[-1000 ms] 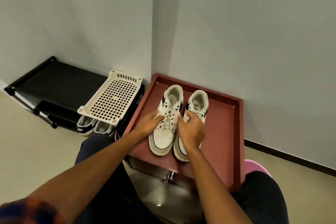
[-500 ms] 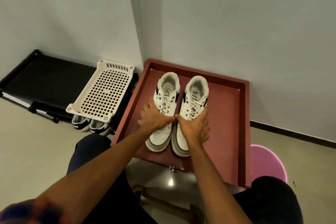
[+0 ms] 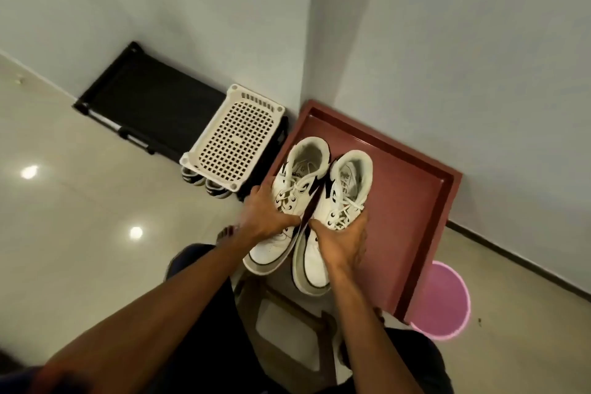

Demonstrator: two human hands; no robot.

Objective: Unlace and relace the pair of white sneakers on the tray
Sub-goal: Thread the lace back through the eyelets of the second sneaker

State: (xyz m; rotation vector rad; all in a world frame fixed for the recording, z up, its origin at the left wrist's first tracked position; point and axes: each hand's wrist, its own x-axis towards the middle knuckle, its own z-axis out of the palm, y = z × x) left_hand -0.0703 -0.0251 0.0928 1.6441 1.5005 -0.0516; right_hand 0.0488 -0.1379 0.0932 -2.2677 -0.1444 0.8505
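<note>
Left hand [image 3: 262, 217] gripping left sneaker [image 3: 297, 201], right hand [image 3: 339, 243] gripping right sneaker [image 3: 343, 198], fingers [image 3: 289, 221] curled, over red tray [image 3: 412, 201]

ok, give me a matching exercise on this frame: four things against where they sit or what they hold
Things:
1. left hand
2. right hand
3. pink bucket
4. white mesh rack

Place or state:
A. on the floor by the near right corner of the tray
B. grips the right-side sneaker
C. left of the tray
D. grips the left-side sneaker

Pairs: 1-D, 2-B, 3-A, 4-C

Home entryway corner (shoe rack [image 3: 153, 105], tiled floor [image 3: 80, 233])
</note>
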